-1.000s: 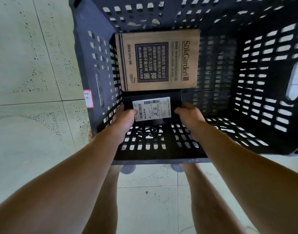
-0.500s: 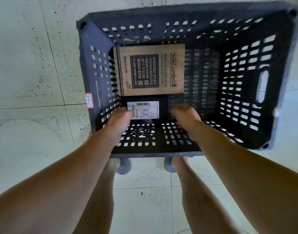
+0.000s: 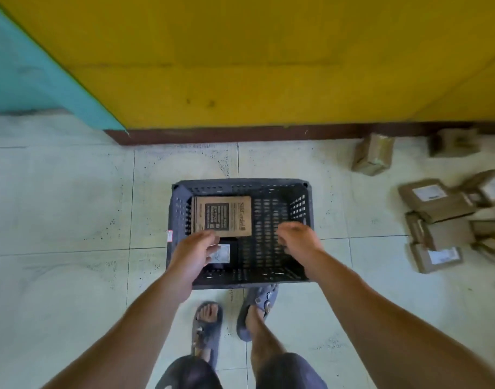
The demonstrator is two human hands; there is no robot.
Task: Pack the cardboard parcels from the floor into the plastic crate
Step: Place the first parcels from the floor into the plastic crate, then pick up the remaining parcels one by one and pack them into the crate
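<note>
A dark plastic crate [image 3: 308, 203] stands on the tiled floor in front of my feet. Inside it, at the back left, lies a brown cardboard parcel [image 3: 223, 216] with black print. In front of that parcel sits a small black parcel with a white label [image 3: 226, 255], partly hidden by my left hand. My left hand [image 3: 194, 249] hovers above the crate's left side, fingers loosely curled, holding nothing. My right hand [image 3: 298, 238] hangs over the crate's right half, also loose and empty. Several cardboard parcels [image 3: 434, 197] lie heaped on the floor to the right.
A yellow wall [image 3: 268, 57] with a brown skirting runs behind the crate, and a teal wall [image 3: 21, 71] stands at the left. One more parcel [image 3: 374, 154] leans near the skirting. My sandalled feet [image 3: 257, 310] stand just before the crate.
Both hands let go of the small black parcel and rose out of the crate. My head lifted, so the crate looks smaller and the walls and floor parcels came into view.
</note>
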